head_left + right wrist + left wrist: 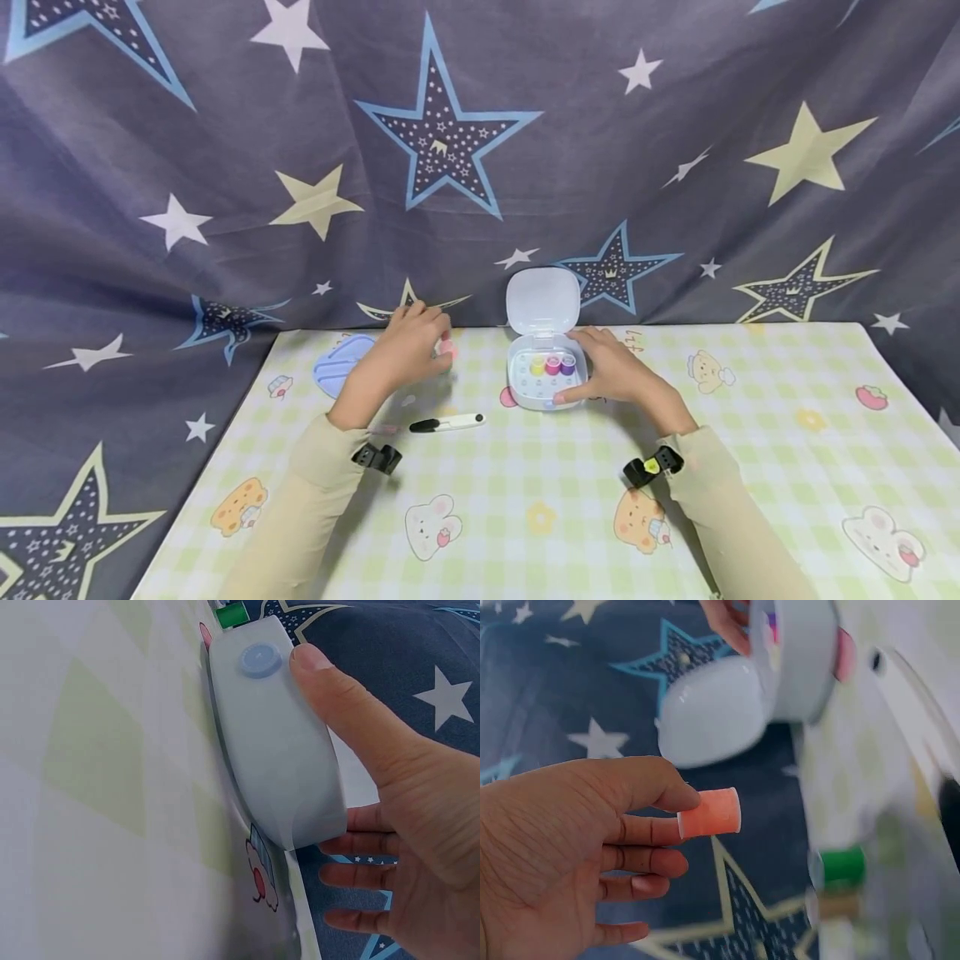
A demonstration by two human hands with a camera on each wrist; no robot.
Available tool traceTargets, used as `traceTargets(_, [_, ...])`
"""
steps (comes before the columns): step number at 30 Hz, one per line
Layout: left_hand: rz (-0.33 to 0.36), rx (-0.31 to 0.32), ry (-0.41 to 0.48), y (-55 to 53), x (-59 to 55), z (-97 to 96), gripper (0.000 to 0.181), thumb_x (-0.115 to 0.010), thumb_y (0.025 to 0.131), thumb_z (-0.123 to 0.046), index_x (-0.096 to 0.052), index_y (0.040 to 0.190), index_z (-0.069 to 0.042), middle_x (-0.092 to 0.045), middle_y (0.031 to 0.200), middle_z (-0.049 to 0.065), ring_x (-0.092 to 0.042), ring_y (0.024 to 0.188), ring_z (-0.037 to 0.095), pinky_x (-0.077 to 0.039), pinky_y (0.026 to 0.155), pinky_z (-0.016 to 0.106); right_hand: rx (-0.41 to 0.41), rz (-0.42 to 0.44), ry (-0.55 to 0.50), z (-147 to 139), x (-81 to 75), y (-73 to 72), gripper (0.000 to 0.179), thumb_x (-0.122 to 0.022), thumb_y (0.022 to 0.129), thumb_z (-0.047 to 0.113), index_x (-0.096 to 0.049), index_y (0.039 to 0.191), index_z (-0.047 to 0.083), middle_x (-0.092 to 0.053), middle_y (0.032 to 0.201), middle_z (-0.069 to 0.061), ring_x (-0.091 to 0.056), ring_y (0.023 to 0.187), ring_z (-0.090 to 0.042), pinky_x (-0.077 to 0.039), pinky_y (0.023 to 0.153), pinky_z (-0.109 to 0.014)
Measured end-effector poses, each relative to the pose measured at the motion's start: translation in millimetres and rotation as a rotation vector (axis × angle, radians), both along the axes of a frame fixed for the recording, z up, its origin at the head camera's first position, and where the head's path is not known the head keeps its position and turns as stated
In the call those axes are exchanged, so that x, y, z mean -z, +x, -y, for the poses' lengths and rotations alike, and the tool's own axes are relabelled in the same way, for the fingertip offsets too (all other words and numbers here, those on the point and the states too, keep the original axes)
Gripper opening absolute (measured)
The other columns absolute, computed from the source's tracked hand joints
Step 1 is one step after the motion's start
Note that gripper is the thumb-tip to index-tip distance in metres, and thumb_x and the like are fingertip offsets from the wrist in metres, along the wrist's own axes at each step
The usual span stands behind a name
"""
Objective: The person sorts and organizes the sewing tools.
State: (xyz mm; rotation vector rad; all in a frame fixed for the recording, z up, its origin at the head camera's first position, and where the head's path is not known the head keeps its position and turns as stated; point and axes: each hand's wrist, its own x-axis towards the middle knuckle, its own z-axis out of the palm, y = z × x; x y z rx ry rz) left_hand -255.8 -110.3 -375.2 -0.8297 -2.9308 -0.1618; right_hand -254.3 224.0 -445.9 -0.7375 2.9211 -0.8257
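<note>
My left hand (408, 354) pinches an orange thread spool (711, 813) between thumb and forefinger, its other fingers loosely bent, in the left wrist view. To the right of it stands a white box (547, 400) with its lid (543, 300) raised. Inside sit yellow (537, 367), pink (552, 366) and purple (568, 366) spools in a row among small pegs. My right hand (615, 371) holds the box at its right side, thumb at the front beside the round blue button (260, 660) and fingers round the back. A green spool (842, 866) lies near my left hand.
A slim white-and-black tool (447, 422) lies in front of my left hand. Left of that hand is a blue sectioned dish (337, 367). Next to the green spool is a blurred brown spool (834, 905). A star-patterned curtain (480, 233) hangs along the table's back edge.
</note>
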Motion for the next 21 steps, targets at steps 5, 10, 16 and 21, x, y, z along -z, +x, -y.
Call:
traceTargets(5, [-0.027, 0.073, 0.007, -3.8, -6.2, -31.2, 0.015, -0.07, 0.084, -0.022, -0.061, 0.093, -0.013, -0.06, 0.098, 0.002, -0.048, 0.1, 0.027, -0.04, 0.099, 0.05, -0.002, -0.009, 0.004, 0, -0.2, 0.0, 0.112, -0.093, 0.064, 0.051, -0.045, 0.147, -0.006, -0.05, 0.148, -0.025, -0.046, 0.135, -0.044, -0.036, 0.116, -0.058])
traceTargets(10, [-0.027, 0.131, 0.007, -6.7, -6.8, -59.1, 0.015, -0.072, 0.082, -0.021, -0.062, 0.089, -0.014, -0.062, 0.096, 0.0, -0.049, 0.097, 0.025, -0.042, 0.097, 0.048, -0.003, -0.011, 0.003, 0, 1.1, 1.4, 0.111, -0.093, 0.064, 0.052, -0.045, 0.147, -0.006, -0.05, 0.147, -0.025, -0.047, 0.135, -0.043, -0.037, 0.115, -0.058])
traceTargets(16, [0.008, 0.174, -0.011, -10.3, 1.2, -83.5, 0.016, -0.074, 0.083, -0.02, -0.061, 0.089, -0.013, -0.062, 0.095, 0.0, -0.047, 0.094, 0.023, -0.042, 0.092, 0.044, -0.006, -0.015, -0.005, 0, 0.9, 1.6, 0.109, -0.093, 0.065, 0.049, -0.046, 0.146, -0.006, -0.051, 0.146, -0.025, -0.048, 0.133, -0.042, -0.039, 0.114, -0.057])
traceTargets(21, [0.05, 0.173, -0.027, -13.2, 8.6, -94.4, 0.017, -0.076, 0.082, -0.019, -0.062, 0.09, -0.012, -0.062, 0.093, 0.0, -0.047, 0.095, 0.023, -0.042, 0.091, 0.043, -0.009, -0.018, 0.003, -1, 1.5, -0.2, 0.111, -0.092, 0.065, 0.051, -0.045, 0.147, -0.006, -0.051, 0.147, -0.025, -0.048, 0.134, -0.042, -0.039, 0.114, -0.056])
